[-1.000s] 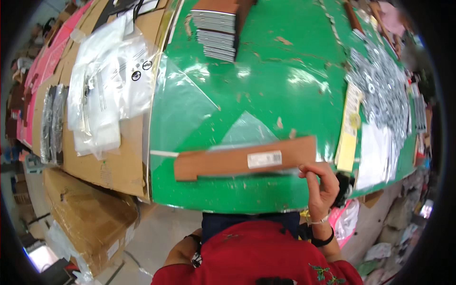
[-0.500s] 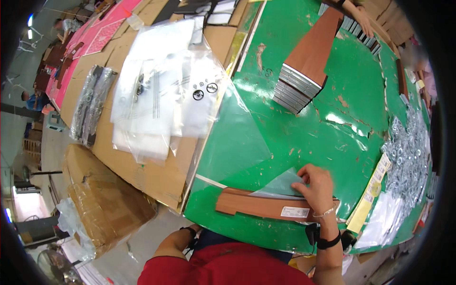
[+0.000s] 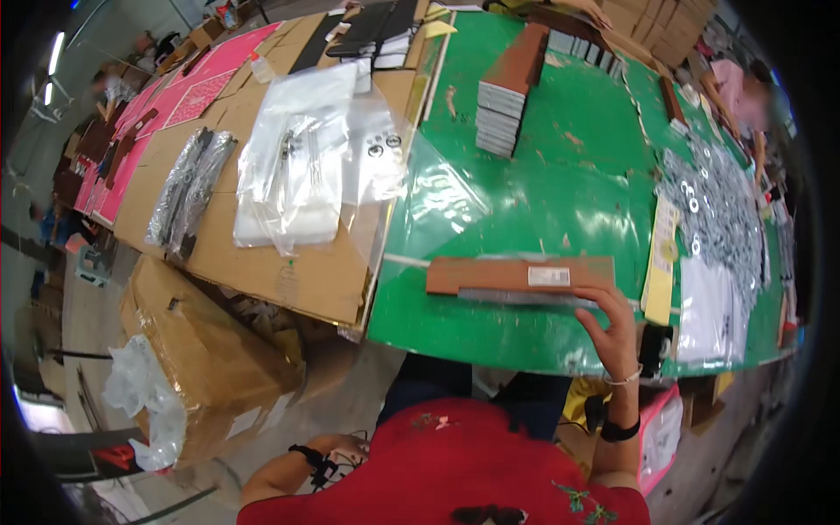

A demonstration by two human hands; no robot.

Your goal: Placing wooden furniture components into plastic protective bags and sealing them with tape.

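Note:
A long reddish-brown wood-look board (image 3: 490, 275) with a white label (image 3: 549, 276) lies across the near part of the green table. Its near side shows a grey strip, and thin clear plastic film shows along its far edge. My right hand (image 3: 612, 328) is at the board's near right edge. Its fingers reach toward that edge with the thumb apart, and no object shows in its grasp; whether the fingertips touch is unclear. Down beside my body is my left hand (image 3: 348, 444), away from the table. Its fingers are blurred and partly hidden.
Clear plastic bags (image 3: 293, 166) lie on cardboard at left, beside wrapped dark bundles (image 3: 188, 197). A stack of brown boards (image 3: 512, 79) stands farther back. Metal parts (image 3: 713, 210), a yellow strip (image 3: 661, 254) and white bags (image 3: 707, 306) lie right. A carton (image 3: 206, 350) stands at lower left.
The head view has shifted, showing more of my body. My right hand has gone from the clear film at the board's far side to its near edge. My left hand has come into view.

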